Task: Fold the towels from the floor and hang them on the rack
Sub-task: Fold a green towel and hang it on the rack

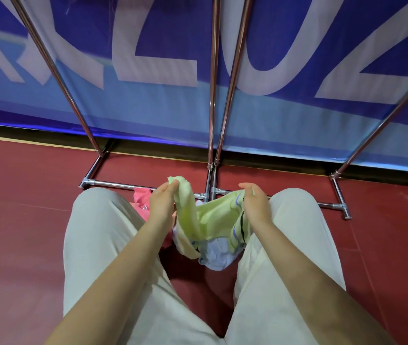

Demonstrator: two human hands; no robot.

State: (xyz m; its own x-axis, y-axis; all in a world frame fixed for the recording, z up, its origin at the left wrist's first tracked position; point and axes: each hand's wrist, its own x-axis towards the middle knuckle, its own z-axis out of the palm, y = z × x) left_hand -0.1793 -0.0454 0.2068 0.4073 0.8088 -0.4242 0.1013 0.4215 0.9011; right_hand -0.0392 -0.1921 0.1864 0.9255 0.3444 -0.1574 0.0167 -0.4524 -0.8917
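The left hand [162,199] pinched one end of a green towel [206,215], and the right hand [255,201] gripped the other. The towel's long axis ran left to right, sagging between the knees above a pale blue towel [216,255] on the floor. A pink towel [141,199] lay beside the rack [212,95].

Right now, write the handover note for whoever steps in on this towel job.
Left hand: grips one end of the pale green terry towel.
Right hand: grips its striped end.
The towel sags between the knees, unfolded.
On the red floor: a light blue cloth under the towel, a pink cloth behind the left hand.
Chrome tube rack: nothing hangs on the parts in view.
Done: one towel lifted. Left: fold it, hang it, then the others.
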